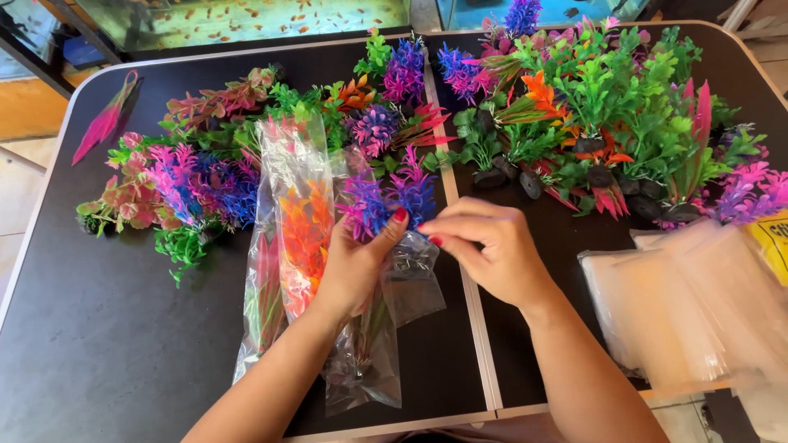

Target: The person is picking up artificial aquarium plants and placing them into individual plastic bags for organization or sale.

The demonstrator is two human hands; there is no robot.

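Purple plant: gripped by left hand, twelve o'clock of it.
Right hand: pinched the clear bag.

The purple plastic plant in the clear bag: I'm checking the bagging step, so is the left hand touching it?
Touching. The head view shows the left hand wrapped around the purple plastic plant and its clear bag, thumb pressed against the leaves.

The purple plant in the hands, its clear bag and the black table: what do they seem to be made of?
The purple spiky artificial plant looks like moulded plastic: the colour is too vivid and the fronds are stiff and uniform. The clear crinkled bag around its base seems to be thin glossy plastic film, since it creases and reflects light. The black table has a matt, smooth top, perhaps laminate; I cannot tell exactly.
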